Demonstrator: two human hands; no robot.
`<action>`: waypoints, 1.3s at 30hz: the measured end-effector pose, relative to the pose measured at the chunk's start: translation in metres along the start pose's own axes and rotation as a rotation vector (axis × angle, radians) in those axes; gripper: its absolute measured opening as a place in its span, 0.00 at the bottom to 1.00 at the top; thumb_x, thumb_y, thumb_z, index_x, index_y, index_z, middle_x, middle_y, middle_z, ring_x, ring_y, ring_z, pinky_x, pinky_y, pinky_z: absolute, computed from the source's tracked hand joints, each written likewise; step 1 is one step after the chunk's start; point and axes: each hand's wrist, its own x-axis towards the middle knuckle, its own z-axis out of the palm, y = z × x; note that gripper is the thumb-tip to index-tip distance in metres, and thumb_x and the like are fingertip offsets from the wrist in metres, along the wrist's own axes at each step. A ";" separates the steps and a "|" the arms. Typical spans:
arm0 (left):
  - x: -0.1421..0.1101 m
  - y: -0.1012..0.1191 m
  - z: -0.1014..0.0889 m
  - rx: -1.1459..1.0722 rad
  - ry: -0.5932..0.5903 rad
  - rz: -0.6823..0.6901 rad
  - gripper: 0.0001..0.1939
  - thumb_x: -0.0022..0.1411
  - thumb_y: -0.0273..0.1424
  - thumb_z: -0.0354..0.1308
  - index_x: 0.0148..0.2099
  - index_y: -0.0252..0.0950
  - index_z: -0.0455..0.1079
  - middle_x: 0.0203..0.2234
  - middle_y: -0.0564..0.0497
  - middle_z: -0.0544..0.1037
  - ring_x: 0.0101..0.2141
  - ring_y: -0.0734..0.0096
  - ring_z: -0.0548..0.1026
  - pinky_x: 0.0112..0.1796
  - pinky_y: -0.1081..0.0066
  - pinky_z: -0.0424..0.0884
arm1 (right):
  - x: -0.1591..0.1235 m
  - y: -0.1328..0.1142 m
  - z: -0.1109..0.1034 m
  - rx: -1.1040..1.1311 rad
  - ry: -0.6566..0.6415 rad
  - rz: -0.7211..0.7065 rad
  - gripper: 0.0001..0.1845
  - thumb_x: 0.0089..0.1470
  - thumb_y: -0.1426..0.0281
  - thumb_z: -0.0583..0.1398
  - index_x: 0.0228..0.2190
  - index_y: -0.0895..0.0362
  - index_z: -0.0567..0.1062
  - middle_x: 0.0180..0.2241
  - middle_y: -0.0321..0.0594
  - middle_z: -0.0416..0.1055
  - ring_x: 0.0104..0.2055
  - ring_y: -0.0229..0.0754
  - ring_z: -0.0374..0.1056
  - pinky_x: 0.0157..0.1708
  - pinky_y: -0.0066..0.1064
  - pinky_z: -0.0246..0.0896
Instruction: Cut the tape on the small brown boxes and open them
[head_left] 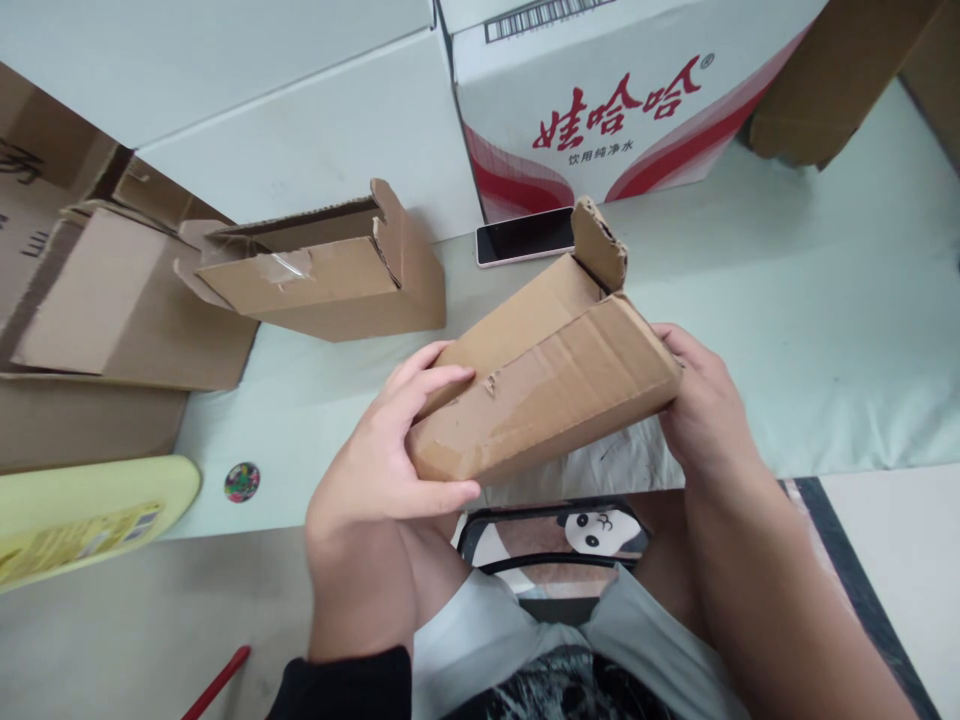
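Note:
Between my two hands a small brown cardboard box (555,385) is held tilted above the table's near edge. My left hand (390,440) wraps round its left end, with fingers on the upper side and the thumb below. At the right end my right hand (705,400) grips the corner, its fingertips partly hidden behind the cardboard. One short flap stands up at the box's far right corner, and clear tape runs along the side facing me. Farther back on the left stands a second brown cardboard box (330,280) with raised flaps and a piece of tape.
A phone (523,238) lies before a white and red water carton (585,110). Larger brown cartons (135,290) fill the left side. A yellow bottle (82,510) and a round colourful sticker (242,482) are near the front left edge. Another brown carton (832,80) is back right.

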 end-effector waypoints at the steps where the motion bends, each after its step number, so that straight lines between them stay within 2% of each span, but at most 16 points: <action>1: 0.000 0.000 0.000 -0.003 0.003 0.005 0.47 0.51 0.54 0.73 0.67 0.43 0.64 0.72 0.33 0.60 0.71 0.34 0.62 0.66 0.38 0.63 | 0.000 -0.001 0.000 0.033 0.005 0.021 0.13 0.54 0.62 0.59 0.38 0.52 0.79 0.39 0.37 0.78 0.41 0.45 0.69 0.43 0.38 0.58; 3: 0.000 0.000 0.000 -0.009 0.009 0.016 0.47 0.51 0.54 0.73 0.68 0.43 0.64 0.72 0.34 0.60 0.71 0.34 0.61 0.66 0.38 0.63 | 0.000 -0.003 0.001 0.106 0.020 0.075 0.12 0.51 0.62 0.61 0.36 0.52 0.79 0.38 0.36 0.78 0.42 0.45 0.69 0.45 0.39 0.57; 11: 0.000 0.000 -0.001 -0.015 -0.004 0.016 0.47 0.52 0.54 0.73 0.68 0.43 0.64 0.72 0.33 0.59 0.71 0.35 0.61 0.66 0.39 0.63 | -0.002 -0.009 0.002 0.109 0.046 0.078 0.13 0.50 0.62 0.61 0.36 0.53 0.81 0.37 0.36 0.78 0.41 0.45 0.68 0.44 0.38 0.56; 20: 0.000 -0.005 0.001 0.009 0.028 0.116 0.46 0.54 0.55 0.72 0.68 0.43 0.64 0.71 0.33 0.61 0.70 0.35 0.63 0.65 0.40 0.66 | 0.000 -0.006 0.002 0.115 0.067 0.098 0.14 0.47 0.59 0.62 0.35 0.51 0.82 0.35 0.33 0.78 0.40 0.44 0.68 0.42 0.36 0.55; 39: 0.001 -0.005 0.001 -0.027 0.039 0.115 0.47 0.52 0.54 0.73 0.69 0.45 0.65 0.71 0.35 0.61 0.69 0.33 0.64 0.65 0.38 0.65 | -0.002 -0.006 0.003 0.051 0.093 0.074 0.13 0.49 0.61 0.61 0.35 0.52 0.82 0.35 0.33 0.79 0.40 0.43 0.70 0.41 0.36 0.55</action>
